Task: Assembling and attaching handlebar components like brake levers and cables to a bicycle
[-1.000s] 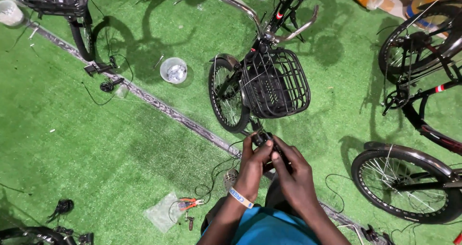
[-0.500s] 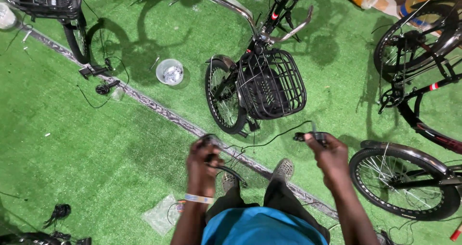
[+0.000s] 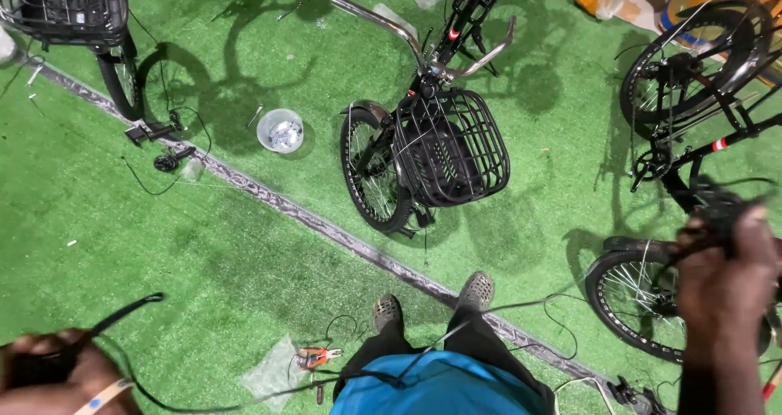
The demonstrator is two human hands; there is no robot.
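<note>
the person is standing on green artificial turf [image 3: 244, 244], both arms spread wide so that a long black cable [image 3: 456, 321] is being stretched out between the hands rather than left in a tangle. the left hand [image 3: 57, 370] is closed in a fist around one end of the cable, low at the left edge of the view, with a short curved length sticking up out of the grip. the right hand [image 3: 725, 276] is closed around the other end, a dark bunch of wire and what looks like a small fitting, up at the right edge just in front of a bicycle wheel [image 3: 643, 301]. from there the cable is sagging down across the person's blue shirt [image 3: 444, 386] and trailing near the shoes [image 3: 432, 301].

straight ahead a black bicycle [image 3: 407, 138] with a wire front basket [image 3: 452, 146] is standing upright, its handlebars turned, well apart from both hands. red-handled pliers [image 3: 316, 355] are lying on the turf just beside a clear plastic bag [image 3: 269, 370], near the feet and within easy reach. a small round clear tub [image 3: 280, 130] is sitting farther off by a grey seam strip [image 3: 326, 228] that is running across the turf.
</note>
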